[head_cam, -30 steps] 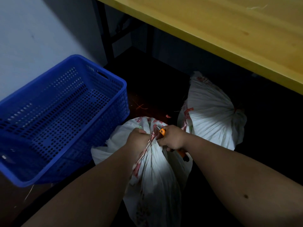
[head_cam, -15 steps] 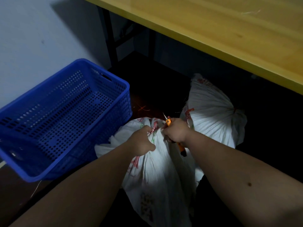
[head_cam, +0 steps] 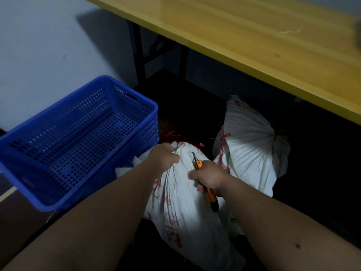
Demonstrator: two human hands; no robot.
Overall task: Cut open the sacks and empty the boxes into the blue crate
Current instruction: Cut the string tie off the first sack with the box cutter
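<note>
A white woven sack with red print [head_cam: 181,202] lies on the dark floor in front of me. My left hand [head_cam: 163,158] grips its bunched top. My right hand [head_cam: 209,178] holds an orange utility knife [head_cam: 207,184], blade out and pointing up toward the sack's neck, a little apart from my left hand. A second white sack [head_cam: 252,145], tied shut at its right end, lies just behind to the right. The blue perforated crate [head_cam: 78,139] stands to the left with nothing visible inside. No boxes show.
A yellow wooden table [head_cam: 263,45] overhangs the sacks, with black legs [head_cam: 139,61] at the back. A pale wall rises behind the crate. Small red thread scraps [head_cam: 172,133] lie on the dark floor between crate and far sack.
My right hand has drawn the knife back and to the right, away from the sack's neck. My left hand keeps its grip on the bunched top, now further left.
</note>
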